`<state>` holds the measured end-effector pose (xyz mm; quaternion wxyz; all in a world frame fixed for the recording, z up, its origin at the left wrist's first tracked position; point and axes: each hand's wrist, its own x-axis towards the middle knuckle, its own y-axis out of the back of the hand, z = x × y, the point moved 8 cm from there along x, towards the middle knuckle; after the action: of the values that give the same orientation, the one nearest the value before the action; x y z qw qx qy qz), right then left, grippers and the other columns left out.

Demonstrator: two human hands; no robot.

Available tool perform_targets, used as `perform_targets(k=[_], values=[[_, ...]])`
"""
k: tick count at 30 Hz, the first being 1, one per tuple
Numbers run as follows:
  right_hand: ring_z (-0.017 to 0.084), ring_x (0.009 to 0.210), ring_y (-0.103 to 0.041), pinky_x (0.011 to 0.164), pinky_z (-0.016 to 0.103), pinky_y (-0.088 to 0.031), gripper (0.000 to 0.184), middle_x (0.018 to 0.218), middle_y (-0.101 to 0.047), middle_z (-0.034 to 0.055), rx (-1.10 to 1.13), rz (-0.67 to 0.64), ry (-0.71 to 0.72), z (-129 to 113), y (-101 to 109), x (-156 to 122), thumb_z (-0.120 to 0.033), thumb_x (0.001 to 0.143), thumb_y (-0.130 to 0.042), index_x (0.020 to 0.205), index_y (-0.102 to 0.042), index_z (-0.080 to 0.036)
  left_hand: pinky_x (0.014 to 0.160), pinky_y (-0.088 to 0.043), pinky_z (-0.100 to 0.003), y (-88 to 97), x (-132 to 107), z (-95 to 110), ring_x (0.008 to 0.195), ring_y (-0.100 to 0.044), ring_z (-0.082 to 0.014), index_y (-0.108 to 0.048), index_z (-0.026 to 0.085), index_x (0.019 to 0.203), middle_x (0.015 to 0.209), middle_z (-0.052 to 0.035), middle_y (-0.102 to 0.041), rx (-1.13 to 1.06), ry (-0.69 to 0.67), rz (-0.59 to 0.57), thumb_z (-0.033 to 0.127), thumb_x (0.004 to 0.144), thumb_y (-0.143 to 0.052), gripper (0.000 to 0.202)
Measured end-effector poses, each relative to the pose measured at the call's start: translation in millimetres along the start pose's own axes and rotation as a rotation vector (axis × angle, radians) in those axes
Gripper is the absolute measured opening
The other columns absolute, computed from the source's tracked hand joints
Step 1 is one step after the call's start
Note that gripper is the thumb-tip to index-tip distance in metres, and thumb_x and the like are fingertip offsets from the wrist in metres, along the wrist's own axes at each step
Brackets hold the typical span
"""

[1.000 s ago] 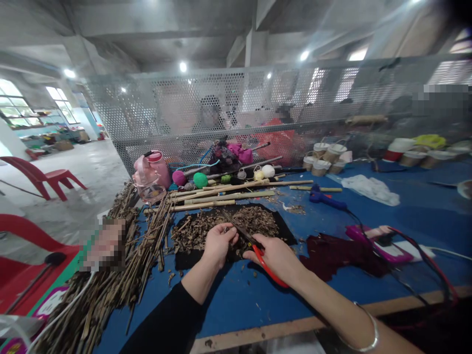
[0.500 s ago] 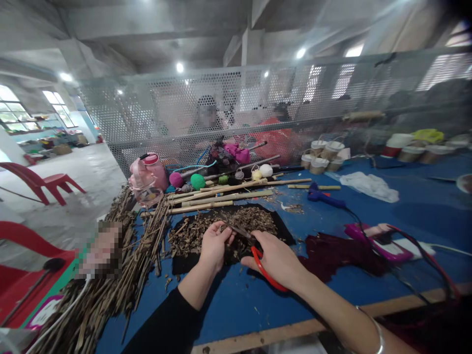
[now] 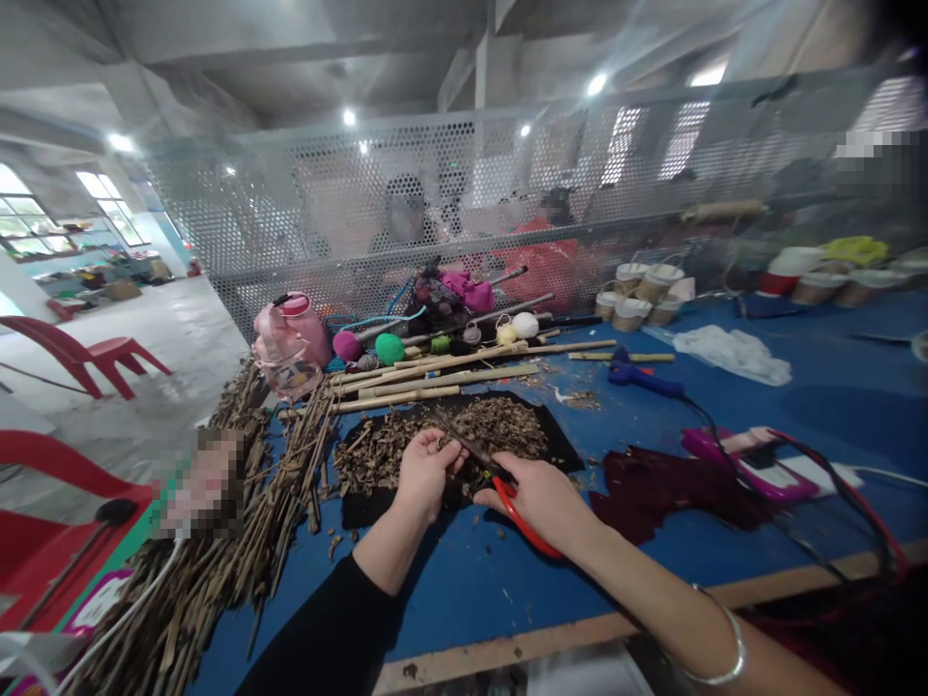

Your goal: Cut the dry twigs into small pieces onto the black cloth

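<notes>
No text, label, brand, number or sign is showing legibly anywhere.
</notes>
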<state>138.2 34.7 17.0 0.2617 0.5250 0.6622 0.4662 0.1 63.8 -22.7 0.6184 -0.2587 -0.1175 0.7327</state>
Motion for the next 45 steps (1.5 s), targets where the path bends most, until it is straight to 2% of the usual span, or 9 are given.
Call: perform_targets(k=[4,9,12,22,27,36,39,41,45], values=[[0.022,0.064,-0.064,0.054,0.026,-0.038,0.033,0.070,-0.068,0.0038,0.009,-0.011,-0.052,6,3,-2,-0.053,0.077,-0.054,0.091,-0.060,-0.024,0.050,-0.045,-0.014,3.9,0,-1,0.053,-0.061,-0.0085,-0.046,0.015,0.074,0.058,0.0012,-0.059,-0.022,0.018,0.057,0.004,0.065,-0.070,0.028],[0.024,0.084,-0.062,0.064,0.028,-0.042,0.043,0.098,-0.064,0.0094,0.027,0.098,0.005,5,17,-3,-0.049,0.077,-0.054,0.108,-0.051,-0.020,0.055,-0.047,-0.014,2.9,1,-3,0.060,-0.062,-0.0076,-0.050,0.014,0.076,0.065,-0.0012,-0.061,-0.058,0.075,0.068,0.002,0.071,-0.062,0.018],[0.021,0.073,-0.061,0.060,0.027,-0.041,0.041,0.085,-0.065,0.0064,0.092,0.119,-0.022,10,20,0,-0.048,0.079,-0.050,0.109,-0.050,-0.021,0.060,-0.048,-0.017,5.2,7,3,0.062,-0.062,-0.0079,-0.054,0.014,0.075,0.064,0.0002,-0.060,-0.021,0.019,0.087,0.002,0.069,-0.062,0.016],[0.017,0.058,-0.055,0.056,0.026,-0.042,0.047,0.069,-0.061,0.0028,0.209,0.217,-0.044,24,40,11,-0.054,0.082,-0.044,0.111,-0.049,-0.017,0.102,-0.031,-0.036,-9.4,0,61,0.113,-0.052,-0.0240,-0.072,0.019,0.087,0.110,-0.0092,-0.065,0.854,-0.491,-0.086,0.019,0.077,-0.050,0.024],[0.015,0.061,-0.054,0.058,0.025,-0.042,0.044,0.069,-0.059,0.0021,0.297,0.294,-0.017,24,60,29,-0.056,0.086,-0.033,0.097,-0.052,-0.018,0.104,-0.018,-0.056,0.7,-2,72,0.130,-0.027,-0.0365,-0.064,0.021,0.109,0.132,-0.0131,-0.047,1.300,-0.646,0.106,0.011,0.066,-0.058,0.044],[0.021,0.065,-0.058,0.056,0.029,-0.039,0.034,0.077,-0.063,0.0081,-0.031,0.048,-0.278,70,30,35,-0.037,0.073,-0.055,0.100,-0.052,-0.017,0.105,-0.029,-0.045,17.5,-4,65,0.120,-0.043,-0.0286,-0.065,0.016,0.100,0.123,-0.0151,-0.053,1.300,-0.744,0.122,0.021,0.076,-0.053,0.027],[0.030,0.090,-0.056,0.074,0.038,-0.043,0.040,0.097,-0.061,0.0142,0.118,0.101,-0.199,48,47,27,-0.038,0.064,-0.065,0.097,-0.057,-0.017,0.104,-0.031,-0.044,19.4,-5,69,0.118,-0.046,-0.0277,-0.066,0.015,0.097,0.120,-0.0146,-0.055,1.264,-0.771,0.143,0.020,0.076,-0.053,0.025],[0.030,0.105,-0.050,0.079,0.039,-0.044,0.061,0.120,-0.050,0.0149,0.538,0.250,-0.076,14,74,10,-0.043,0.064,-0.065,0.117,-0.048,-0.020,0.104,-0.032,-0.044,21.0,-7,72,0.118,-0.045,-0.0269,-0.066,0.015,0.097,0.119,-0.0137,-0.055,1.231,-0.796,0.176,0.019,0.076,-0.053,0.024],[0.024,0.096,-0.059,0.064,0.038,-0.053,0.071,0.133,-0.044,0.0031,1.179,0.043,0.250,-97,99,-41,-0.063,0.072,-0.044,0.134,-0.016,-0.041,0.105,-0.031,-0.043,25.4,-9,72,0.120,-0.043,-0.0249,-0.064,0.017,0.099,0.122,-0.0102,-0.054,1.159,-0.810,0.182,0.020,0.077,-0.054,0.025]])
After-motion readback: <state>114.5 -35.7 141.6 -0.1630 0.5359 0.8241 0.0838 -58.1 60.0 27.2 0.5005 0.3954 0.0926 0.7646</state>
